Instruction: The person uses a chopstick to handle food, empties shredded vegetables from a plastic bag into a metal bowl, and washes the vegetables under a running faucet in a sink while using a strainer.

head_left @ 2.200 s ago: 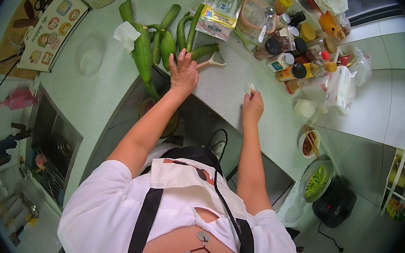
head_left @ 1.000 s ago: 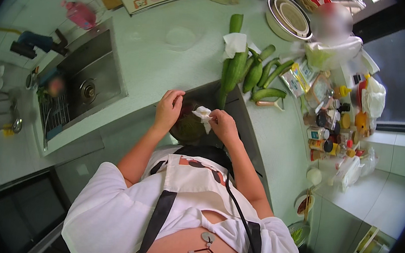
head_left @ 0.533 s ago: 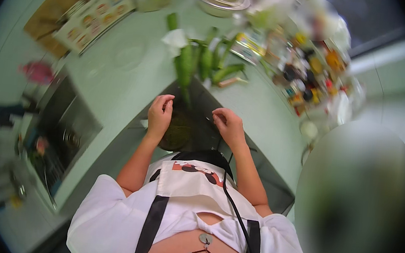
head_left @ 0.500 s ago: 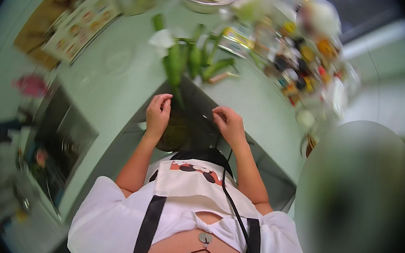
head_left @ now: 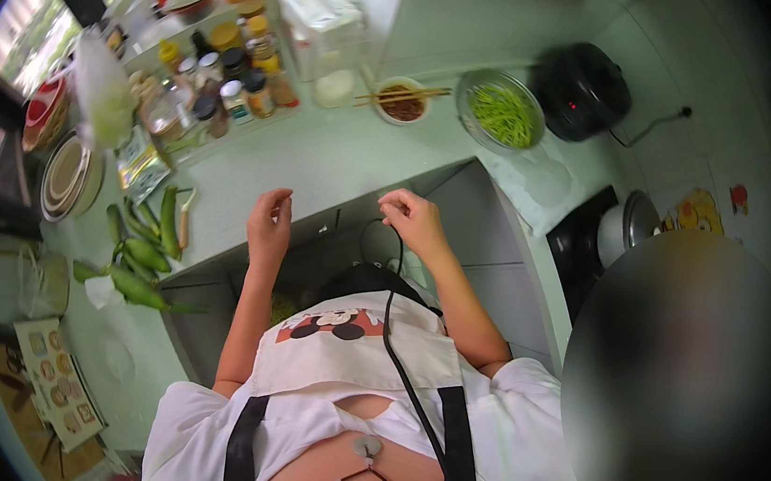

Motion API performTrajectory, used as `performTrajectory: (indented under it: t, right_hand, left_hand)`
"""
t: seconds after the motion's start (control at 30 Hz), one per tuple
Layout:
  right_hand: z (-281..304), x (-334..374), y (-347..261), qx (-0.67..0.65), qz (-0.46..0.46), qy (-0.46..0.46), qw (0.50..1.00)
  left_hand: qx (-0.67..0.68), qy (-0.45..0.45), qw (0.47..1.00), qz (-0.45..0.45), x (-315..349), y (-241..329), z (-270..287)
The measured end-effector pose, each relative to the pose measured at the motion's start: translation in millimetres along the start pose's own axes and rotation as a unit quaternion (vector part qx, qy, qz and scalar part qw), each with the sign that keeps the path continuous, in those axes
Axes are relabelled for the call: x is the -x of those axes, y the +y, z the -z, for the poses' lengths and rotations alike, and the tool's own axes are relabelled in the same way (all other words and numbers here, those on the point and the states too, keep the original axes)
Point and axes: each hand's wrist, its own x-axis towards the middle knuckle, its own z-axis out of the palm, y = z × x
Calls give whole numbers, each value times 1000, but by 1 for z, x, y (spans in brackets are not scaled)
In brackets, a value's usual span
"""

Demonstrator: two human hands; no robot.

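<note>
Two hands point(head_left: 269, 226) point(head_left: 416, 221), apart; bowl point(head_left: 464, 108) holds green strips point(head_left: 504, 117), dish point(head_left: 399, 82) brown food point(head_left: 404, 108).

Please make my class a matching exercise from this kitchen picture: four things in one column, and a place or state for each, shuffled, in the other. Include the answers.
Column 1
1. Chopsticks
2. Green strips
3. Peeler
4. Right hand

Column 2
A. In the bowl beside the black appliance
B. Loosely curled, nothing visible in it
C. Across the small white bowl
D. Beside the long green vegetables

Pairs: 1-C, 2-A, 3-D, 4-B
</note>
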Motion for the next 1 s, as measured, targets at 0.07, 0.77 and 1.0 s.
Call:
performTrajectory:
  t: [0.07,0.77,1.0]
  right_hand:
    - [31,3,19,-34,-16,26,999]
    - [244,-87,165,256,-148,124,947]
    - [250,-128,219,316,-125,105,935]
  left_hand:
    - [-3,-18,1000,-17,-3,10,-23]
    - [-27,45,996,79,30,56,-153]
    - [-40,141,981,129,77,58,-130]
